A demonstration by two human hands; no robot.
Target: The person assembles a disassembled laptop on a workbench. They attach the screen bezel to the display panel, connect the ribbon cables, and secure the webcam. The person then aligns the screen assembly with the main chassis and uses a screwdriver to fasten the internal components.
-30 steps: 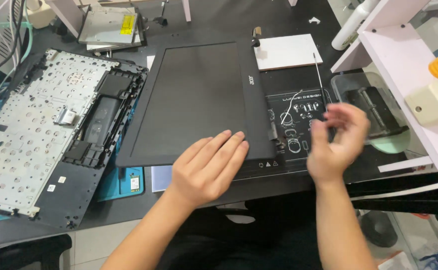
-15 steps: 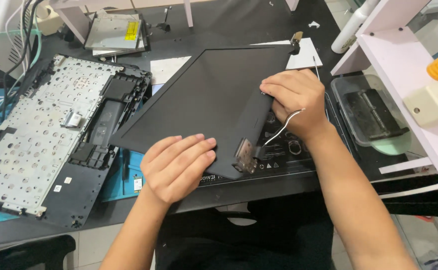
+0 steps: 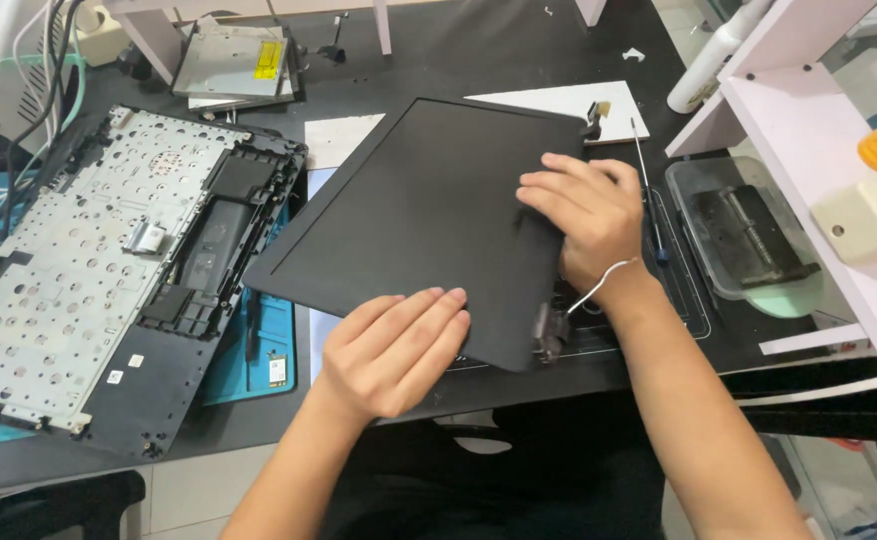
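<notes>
The flat black rectangular laptop screen panel [image 3: 428,220] lies in the centre of the frame on the dark bench [image 3: 478,50], turned askew: its long axis runs from lower left to upper right, w/ one corner pointing at the lower centre, where a small metal hinge [image 3: 548,333] sticks out

Left hand [image 3: 393,352] sits at the lower centre, fingers [image 3: 428,315] straight, together and flat, resting on the panel's near edge, pressing, not wrapped round anything. Right hand [image 3: 583,215] is at centre right, fingers [image 3: 548,180] curved down over the panel's right edge, palm on top; whether the tips hook under the edge can't be told. A thin white wire [image 3: 598,283] loops by that wrist

So the panel spreads up and left from both hands; the right is nearer the hinge side, the left nearer the free corner

Around it: a bare grey laptop base w/ perforated metal plate [image 3: 108,270] at left, a silver optical drive [image 3: 233,60] at upper left, a white card [image 3: 568,105] behind the panel, a thin screwdriver [image 3: 648,200] just right of the right hand, and a clear plastic tray [image 3: 743,235] beside a white shelf unit [image 3: 808,130] at right
</notes>
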